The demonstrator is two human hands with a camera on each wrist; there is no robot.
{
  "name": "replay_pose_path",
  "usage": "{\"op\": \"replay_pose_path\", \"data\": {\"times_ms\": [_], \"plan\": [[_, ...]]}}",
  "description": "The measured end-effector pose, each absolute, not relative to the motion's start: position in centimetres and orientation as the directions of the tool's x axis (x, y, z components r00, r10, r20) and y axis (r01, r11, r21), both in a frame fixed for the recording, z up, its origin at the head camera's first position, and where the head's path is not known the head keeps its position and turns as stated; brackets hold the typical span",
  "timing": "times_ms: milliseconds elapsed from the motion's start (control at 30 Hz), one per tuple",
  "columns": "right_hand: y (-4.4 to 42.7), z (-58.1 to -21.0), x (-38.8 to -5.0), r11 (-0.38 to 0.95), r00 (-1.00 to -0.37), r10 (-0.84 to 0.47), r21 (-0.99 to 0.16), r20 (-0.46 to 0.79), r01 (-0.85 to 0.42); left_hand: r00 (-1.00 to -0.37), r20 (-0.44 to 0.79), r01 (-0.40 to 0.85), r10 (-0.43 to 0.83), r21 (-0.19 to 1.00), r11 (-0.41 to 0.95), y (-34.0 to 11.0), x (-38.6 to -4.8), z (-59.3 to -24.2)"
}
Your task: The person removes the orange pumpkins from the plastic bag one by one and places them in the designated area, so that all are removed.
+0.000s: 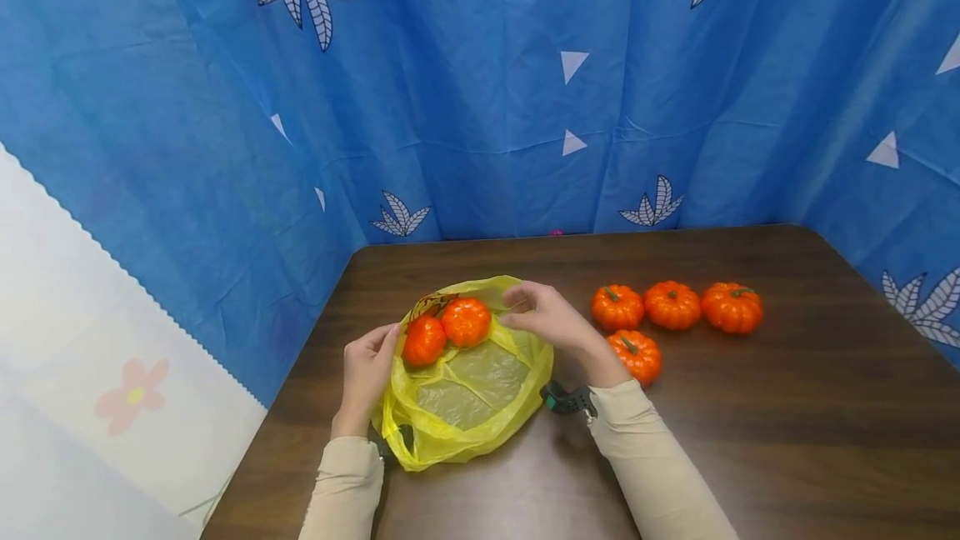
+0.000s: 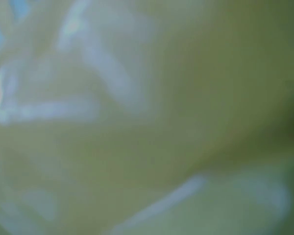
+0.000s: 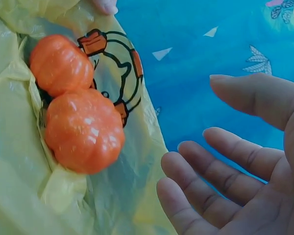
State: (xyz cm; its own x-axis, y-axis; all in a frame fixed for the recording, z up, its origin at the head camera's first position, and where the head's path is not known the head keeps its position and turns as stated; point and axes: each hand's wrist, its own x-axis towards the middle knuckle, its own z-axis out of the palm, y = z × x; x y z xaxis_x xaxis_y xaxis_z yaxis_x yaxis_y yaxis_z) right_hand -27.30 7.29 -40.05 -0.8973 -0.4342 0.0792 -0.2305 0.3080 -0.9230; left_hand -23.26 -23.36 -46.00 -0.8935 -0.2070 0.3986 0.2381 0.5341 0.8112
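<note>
Here on my feed the left hand [image 1: 366, 369] has the near-left rim of the yellow bag [image 1: 463, 442] between thumb and fingers, a narrow pinch, and the bag's mouth gapes up at me. In it sit two pumpkins, one on the left [image 1: 423, 341] and one beside it [image 1: 467, 322], touching each other against the far-left wall, next to a printed drawing [image 3: 126, 76].

Across to the right hand [image 1: 551, 315]: it's over the far-right rim, thumb well apart from loosely bent fingers, a wide grip with nothing in it. Whether a fingertip brushes the plastic, I can't tell. My left wrist view gives me only blurred yellow film, no help on that pinch.

Four more are out on the table [image 1: 810, 448], right of the bag: a row of three, first [image 1: 617, 307], middle [image 1: 672, 304] and end [image 1: 731, 307], with a fourth [image 1: 634, 357] nearer the person, just by the right forearm.

I'd call this mid-bagging, two in and four out. The next move, I reckon, calls for the left pinch to hold that rim up while the right swings out, fingers spread, to take the first or the fourth.
</note>
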Motion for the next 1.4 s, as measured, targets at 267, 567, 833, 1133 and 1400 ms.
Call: {"op": "replay_pose_path", "data": {"times_ms": [267,567,833,1133,1400], "plan": [[5.8,-40.2,-28.4,0.301,-0.896,-0.444,-0.936,0.031,-0.182,-0.885,0.42,0.262,-0.201,0.806,0.531,-23.4,-23.3,-46.0],[4.5,-41.5,-29.6,0.359,-0.926,-0.375,-0.926,-0.032,-0.114,-0.887,0.416,0.248,-0.201,0.796,0.552,-23.3,-23.4,-46.3],[3.5,-42.9,-30.3,0.41,-0.95,-0.302,-0.911,-0.082,-0.052,-0.893,0.401,0.236,-0.206,0.805,0.545,-23.2,-23.3,-46.0],[2.9,-44.0,-30.7,0.412,-0.956,-0.272,-0.911,-0.11,-0.012,-0.9,0.375,0.213,-0.222,0.822,0.528,-23.0,-23.3,-45.7],[2.1,-45.1,-31.0,0.397,-0.957,-0.251,-0.917,-0.147,0.036,-0.903,0.369,0.201,-0.222,0.817,0.541,-23.0,-23.3,-45.9]]}}
